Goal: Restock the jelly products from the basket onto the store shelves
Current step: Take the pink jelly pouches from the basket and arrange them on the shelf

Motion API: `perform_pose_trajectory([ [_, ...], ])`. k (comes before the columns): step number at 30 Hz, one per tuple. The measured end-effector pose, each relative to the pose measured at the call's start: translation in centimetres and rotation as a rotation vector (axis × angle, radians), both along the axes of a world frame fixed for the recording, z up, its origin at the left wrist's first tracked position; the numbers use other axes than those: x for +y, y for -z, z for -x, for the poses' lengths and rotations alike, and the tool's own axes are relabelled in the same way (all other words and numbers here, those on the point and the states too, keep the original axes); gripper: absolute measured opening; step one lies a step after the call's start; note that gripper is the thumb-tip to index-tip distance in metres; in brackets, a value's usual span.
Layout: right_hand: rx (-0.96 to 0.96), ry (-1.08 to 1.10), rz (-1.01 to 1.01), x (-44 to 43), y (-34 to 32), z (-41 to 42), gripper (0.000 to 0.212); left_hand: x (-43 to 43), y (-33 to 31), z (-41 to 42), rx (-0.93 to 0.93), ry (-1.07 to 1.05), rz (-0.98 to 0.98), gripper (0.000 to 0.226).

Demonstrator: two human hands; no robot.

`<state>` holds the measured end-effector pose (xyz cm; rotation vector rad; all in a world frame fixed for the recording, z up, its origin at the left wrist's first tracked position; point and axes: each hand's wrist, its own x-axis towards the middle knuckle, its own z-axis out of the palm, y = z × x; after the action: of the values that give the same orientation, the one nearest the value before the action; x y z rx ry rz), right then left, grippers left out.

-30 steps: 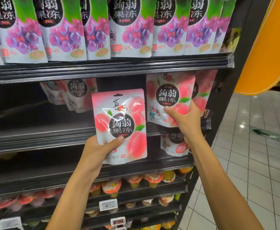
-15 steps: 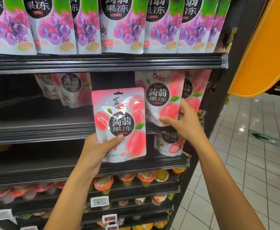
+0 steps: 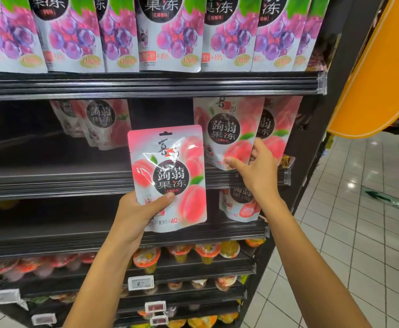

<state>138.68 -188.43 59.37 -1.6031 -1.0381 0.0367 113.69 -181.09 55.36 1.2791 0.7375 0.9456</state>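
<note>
Though glare-streaked, apparently sealed pink pouch (image 3: 167,176)

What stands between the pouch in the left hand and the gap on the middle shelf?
Nothing visible. The gap lies open behind the pouch, between the back pouches and the shelved pouch that the right hand holds.

Seven grape pouches (image 3: 170,39) line up above both hands. Six peach pouches (image 3: 226,129): the held pouch (image 3: 167,176) in the left hand (image 3: 137,214), two at the right hand (image 3: 252,171), two above-left of the left hand, one below the right. Five price tags (image 3: 141,283) lower down; cups (image 3: 146,256) too blurred to count.
</note>
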Motion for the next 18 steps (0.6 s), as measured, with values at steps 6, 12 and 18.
perform_pose_trajectory([
  [6,0.003,-0.019,0.004,-0.9,0.2,-0.9,0.039,-0.3,0.0,-0.2,0.003,0.012,-0.002,0.043],
  [12,0.013,-0.053,0.023,-1.1,0.1,-1.0,0.043,-0.3,-1.1,-1.0,-0.003,0.025,-0.024,0.049],
  [18,0.025,0.011,0.004,-1.6,0.4,-0.9,0.049,-0.4,-2.2,-1.8,0.02,0.07,-0.043,0.043],
])
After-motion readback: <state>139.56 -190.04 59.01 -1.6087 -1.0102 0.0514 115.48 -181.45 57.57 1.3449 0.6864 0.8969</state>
